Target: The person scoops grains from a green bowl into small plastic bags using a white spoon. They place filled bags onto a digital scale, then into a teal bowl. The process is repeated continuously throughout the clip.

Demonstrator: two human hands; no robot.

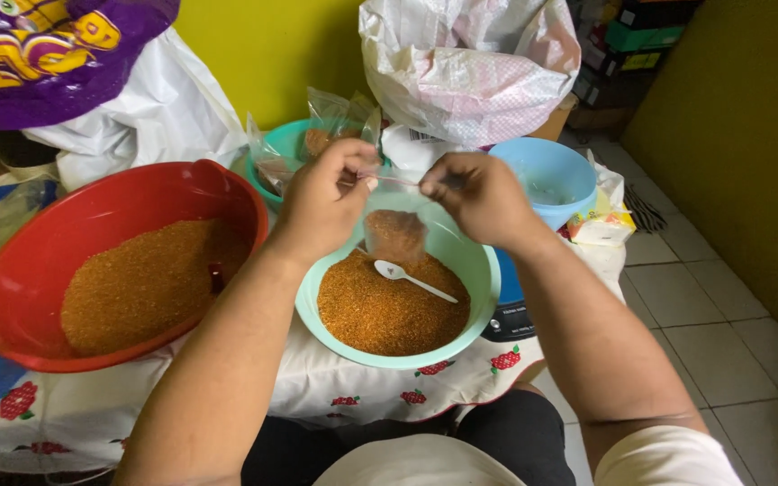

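Above the mint bowl (483, 270), left hand (321, 202) and right hand (479, 193) — both pinched shut — hold a small clear bag (395, 229).

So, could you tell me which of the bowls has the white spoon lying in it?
The mint-green plastic bowl under both hands; the white plastic spoon lies on its orange-brown granules.

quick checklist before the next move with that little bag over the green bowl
1. Both hands grip the small clear bag at its top: left hand, right hand: ok.
2. Bag holds orange-brown powder and hangs over the pale green bowl: ok.
3. Bag top sealed: cannot tell, fingers cover it.
4. White spoon lies on the powder in the bowl, clear of the bag: ok.
5. Red bowl of the same powder sits apart at the left: ok.
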